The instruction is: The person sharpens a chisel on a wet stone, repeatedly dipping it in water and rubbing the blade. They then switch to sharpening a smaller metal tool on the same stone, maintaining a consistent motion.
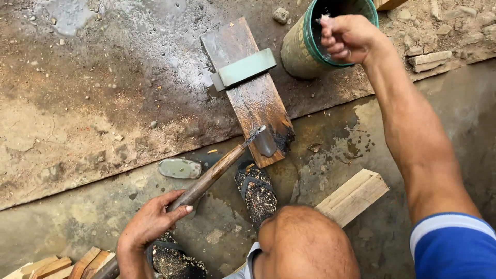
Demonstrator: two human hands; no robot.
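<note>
My left hand [152, 221] grips the brown wooden handle of an axe [214, 173]. Its grey metal head [263, 140] rests on the near end of a dark, wet wooden plank [253, 98]. A grey sharpening stone [244, 68] lies across the plank farther up. My right hand [347, 36] is over the rim of a green bucket [305, 46] of dark water, fingers curled with wet drops on them; what it holds, if anything, is hidden.
A flat grey stone [179, 168] lies beside the handle. A pale wood block [354, 196] sits to the right of my knee [305, 243]. Sandalled feet [257, 192] stand below the plank. Split wood pieces [57, 264] lie bottom left. Rubble edges the wet ground top right.
</note>
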